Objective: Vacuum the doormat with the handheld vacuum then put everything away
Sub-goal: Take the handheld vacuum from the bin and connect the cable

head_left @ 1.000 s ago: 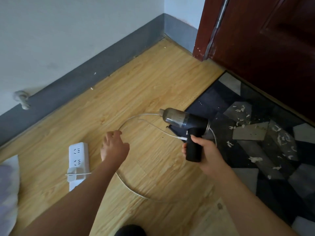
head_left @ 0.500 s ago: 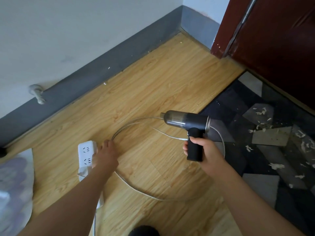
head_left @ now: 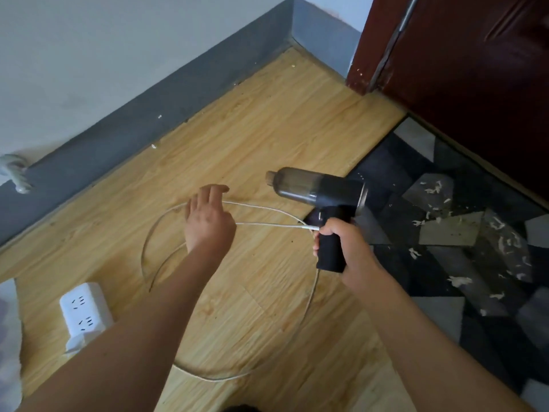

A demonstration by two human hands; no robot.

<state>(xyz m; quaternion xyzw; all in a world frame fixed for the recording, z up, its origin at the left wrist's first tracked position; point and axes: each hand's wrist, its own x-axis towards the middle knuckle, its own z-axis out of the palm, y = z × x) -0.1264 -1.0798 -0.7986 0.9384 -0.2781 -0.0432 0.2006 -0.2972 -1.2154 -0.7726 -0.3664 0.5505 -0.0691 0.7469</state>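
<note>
Handheld vacuum [head_left: 320, 194] held at centre, over the left edge of the doormat [head_left: 445, 263], its clear dust cup pointing left. Near left, a white power strip [head_left: 86, 310] lies on the wooden floor [head_left: 267, 129]. A white cable [head_left: 267, 225] loops across the boards to the vacuum's handle. The right hand [head_left: 347, 248] grips that black handle, fingers wrapped round it. The left hand [head_left: 208, 221], fingers straight and holding nothing, is above the cable loop; contact cannot be told. Pale scraps [head_left: 430, 191] litter the mat. Far right stands a dark red door [head_left: 475, 69].
</note>
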